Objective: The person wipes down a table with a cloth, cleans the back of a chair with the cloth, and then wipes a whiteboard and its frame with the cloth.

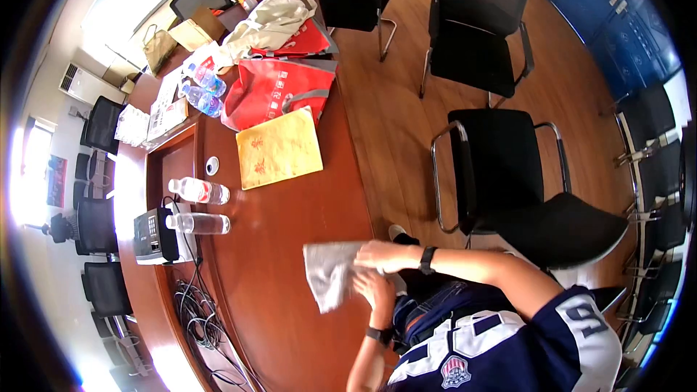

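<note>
A grey cloth [330,272] spreads out over the near edge of the brown table. My right hand [388,255], with a dark band on its wrist, grips the cloth's upper right side. Just below it, my left hand [375,290] has its fingers closed on the same cloth's right edge; they are slightly blurred. Both hands are close together, and part of the cloth is hidden behind the fingers.
On the table [290,232] lie a yellow booklet [280,148], red bags [279,91], clear bottles [197,223], a black desk device [155,236] and coiled cables [194,312]. Black chairs [497,156] stand right of the table, beside blue cabinets [624,22].
</note>
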### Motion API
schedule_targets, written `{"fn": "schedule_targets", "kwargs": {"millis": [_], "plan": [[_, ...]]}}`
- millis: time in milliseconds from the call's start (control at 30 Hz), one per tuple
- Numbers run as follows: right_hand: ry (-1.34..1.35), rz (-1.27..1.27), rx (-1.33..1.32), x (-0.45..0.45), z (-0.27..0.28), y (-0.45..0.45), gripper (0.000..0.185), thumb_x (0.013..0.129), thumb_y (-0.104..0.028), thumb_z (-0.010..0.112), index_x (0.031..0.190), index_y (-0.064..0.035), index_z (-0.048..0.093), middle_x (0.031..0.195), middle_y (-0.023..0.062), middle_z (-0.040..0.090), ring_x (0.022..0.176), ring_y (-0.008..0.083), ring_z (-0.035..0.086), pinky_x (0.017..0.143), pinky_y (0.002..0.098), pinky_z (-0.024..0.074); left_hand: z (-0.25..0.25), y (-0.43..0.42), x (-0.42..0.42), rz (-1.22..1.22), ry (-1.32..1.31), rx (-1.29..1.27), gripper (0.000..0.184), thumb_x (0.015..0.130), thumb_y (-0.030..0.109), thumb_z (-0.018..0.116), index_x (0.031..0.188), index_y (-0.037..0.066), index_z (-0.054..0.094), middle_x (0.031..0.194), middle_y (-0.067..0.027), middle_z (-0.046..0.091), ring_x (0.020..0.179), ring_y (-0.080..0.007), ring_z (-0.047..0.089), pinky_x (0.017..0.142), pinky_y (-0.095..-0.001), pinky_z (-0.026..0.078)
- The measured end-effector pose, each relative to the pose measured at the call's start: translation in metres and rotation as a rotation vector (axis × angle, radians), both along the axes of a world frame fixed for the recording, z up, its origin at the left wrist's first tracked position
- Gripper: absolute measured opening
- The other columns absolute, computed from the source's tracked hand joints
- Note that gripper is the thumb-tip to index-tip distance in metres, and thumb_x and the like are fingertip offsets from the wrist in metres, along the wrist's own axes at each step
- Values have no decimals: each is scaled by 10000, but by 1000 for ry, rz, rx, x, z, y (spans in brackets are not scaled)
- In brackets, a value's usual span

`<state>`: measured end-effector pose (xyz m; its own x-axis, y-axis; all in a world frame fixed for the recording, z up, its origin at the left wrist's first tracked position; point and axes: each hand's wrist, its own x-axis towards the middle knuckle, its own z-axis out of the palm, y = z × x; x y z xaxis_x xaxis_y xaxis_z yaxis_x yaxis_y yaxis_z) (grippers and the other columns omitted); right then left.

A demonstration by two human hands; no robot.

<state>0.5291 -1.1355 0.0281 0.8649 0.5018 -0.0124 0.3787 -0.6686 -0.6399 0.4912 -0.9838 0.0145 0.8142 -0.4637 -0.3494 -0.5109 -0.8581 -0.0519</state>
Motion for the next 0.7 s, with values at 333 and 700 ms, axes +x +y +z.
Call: {"fn": "schedule_targets", "kwargs": {"millis": [333,700], "plan": [[217,-1053,331,-45,76,-263,512,706,100,537,1196,-44,513,1183,178,541,1085,323,527,890,364,436,72,-300,127,-529,510,-701,223,749,110,541,946,14,498,853,-212,612,802,-365,600,669,-438,485],[139,-1168,275,10,20,-439,366,693,-39,617,1059,-59,605,859,170,642,791,295,634,672,358,484,10,-462,228,-494,956,-557,390,754,135,594,1128,55,517,947,-210,621,924,-354,588,784,-398,466]]}}
